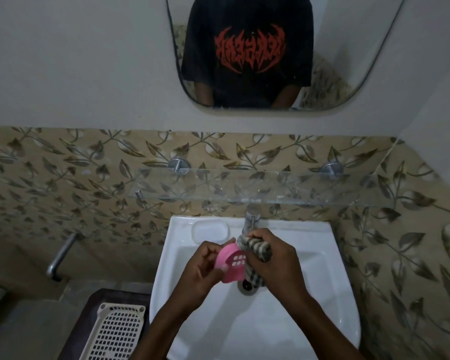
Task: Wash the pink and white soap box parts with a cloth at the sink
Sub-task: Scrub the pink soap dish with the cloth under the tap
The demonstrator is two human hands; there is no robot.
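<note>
We are washing over the sink [330, 258].
Left hand [203, 266] is gripping the pink part [230, 266]; right hand [276, 258] is clutching the cloth [257, 249] against it.

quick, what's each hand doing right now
Left hand: closed on the pink soap box part, over the sink.
Right hand: closed on the checked cloth, pressed against the pink part.

The person wears a black short-sleeved T-shirt [247, 22] with a jagged red mirrored logo [250, 50] across the chest, and both forearms [330, 323] and hands are bare, without rings or watch.
</note>
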